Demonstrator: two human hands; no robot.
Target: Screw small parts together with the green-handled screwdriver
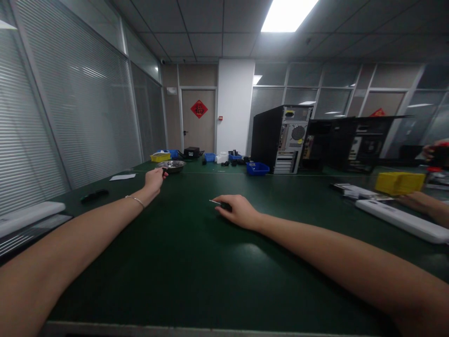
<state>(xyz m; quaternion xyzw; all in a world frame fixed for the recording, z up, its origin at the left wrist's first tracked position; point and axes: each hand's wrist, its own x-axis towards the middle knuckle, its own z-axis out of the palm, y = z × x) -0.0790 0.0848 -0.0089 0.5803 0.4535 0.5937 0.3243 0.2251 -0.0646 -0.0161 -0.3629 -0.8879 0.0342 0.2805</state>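
Stretched far forward, my left hand [154, 181] has its fingers closed on a small black object [164, 172], too small to name. It is right by the near-left rim of a shiny metal bowl [175, 164]. My right hand [239, 210] rests low over the green table [168, 271], near its middle. Between its fingers is a small screwdriver [216, 202], with its thin metal shaft pointing left and its dark handle partly hidden by the palm.
At the back stand a black computer tower [268, 138], a blue bin [257, 169] and a yellow bin [160, 157]. A dark green-black tool [94, 195] and a white bar [31, 216] lie left. On the right are another person's hand [416, 200], a yellow box [400, 182] and a white strip [400, 219].
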